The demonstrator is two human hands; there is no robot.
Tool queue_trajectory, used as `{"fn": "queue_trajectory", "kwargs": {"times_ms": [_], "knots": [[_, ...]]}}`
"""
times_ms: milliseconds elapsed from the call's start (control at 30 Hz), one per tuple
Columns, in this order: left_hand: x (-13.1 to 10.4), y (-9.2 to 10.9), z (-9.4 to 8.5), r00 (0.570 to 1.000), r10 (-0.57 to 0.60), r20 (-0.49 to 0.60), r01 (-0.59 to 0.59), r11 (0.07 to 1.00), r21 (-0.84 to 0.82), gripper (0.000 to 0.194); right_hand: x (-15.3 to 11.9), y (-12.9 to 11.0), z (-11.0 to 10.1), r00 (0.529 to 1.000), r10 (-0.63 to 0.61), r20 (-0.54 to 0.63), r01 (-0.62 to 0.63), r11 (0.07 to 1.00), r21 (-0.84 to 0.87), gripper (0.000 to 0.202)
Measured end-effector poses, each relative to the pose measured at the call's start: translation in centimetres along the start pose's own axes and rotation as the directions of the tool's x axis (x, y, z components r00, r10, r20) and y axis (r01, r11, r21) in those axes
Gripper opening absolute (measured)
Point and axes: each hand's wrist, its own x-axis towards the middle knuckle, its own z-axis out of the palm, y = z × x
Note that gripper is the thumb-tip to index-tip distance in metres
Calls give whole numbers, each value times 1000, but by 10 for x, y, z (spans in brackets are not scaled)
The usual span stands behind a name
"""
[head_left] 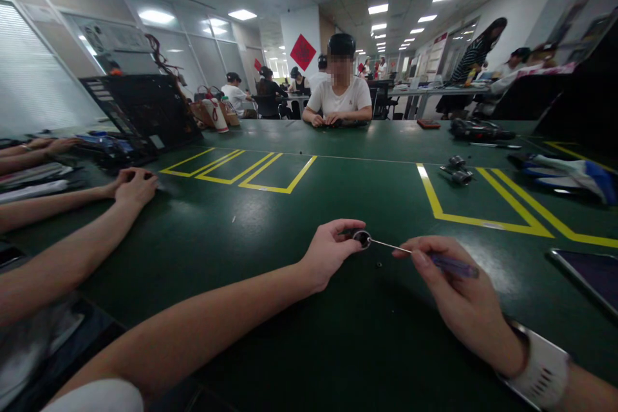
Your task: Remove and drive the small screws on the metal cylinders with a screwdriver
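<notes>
My left hand (331, 251) is closed around a small round metal part (362, 239), its hollow end facing right. A screwdriver (451, 265) with a translucent purple handle lies in the closed fingers of my right hand (456, 293). Its thin shaft runs left, and the tip meets the rim or inside of the round part; which of the two I cannot tell. Just below the shaft, a tiny dark piece (379, 264) rests on the green tabletop (270, 328).
Yellow tape outlines (492, 226) mark the table. Metal parts (456, 172) lie inside the right one. A phone-like device (589, 273) and a blue-white bundle (570, 174) are at right. Another person's hands (135, 187) are at left; a person (339, 93) sits opposite.
</notes>
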Motion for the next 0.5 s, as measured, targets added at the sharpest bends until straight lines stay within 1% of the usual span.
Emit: {"fn": "queue_trajectory", "kwargs": {"times_ms": [100, 233, 367, 500], "knots": [[0, -1, 2, 1000, 31, -4, -31, 999, -8, 35, -1, -3, 2, 993, -95, 65, 98, 994, -48, 8], [-1, -1, 3, 999, 38, 1, -38, 999, -18, 34, -1, -5, 3, 971, -195, 142, 210, 972, -102, 10], [-1, -3, 3, 999, 51, 20, -51, 999, -19, 29, -1, -5, 4, 955, -241, 175, 270, 948, -169, 12], [0, -5, 3, 999, 51, 4, -51, 999, -15, 23, -2, -8, 5, 925, -306, 224, 348, 919, -184, 15]]}}
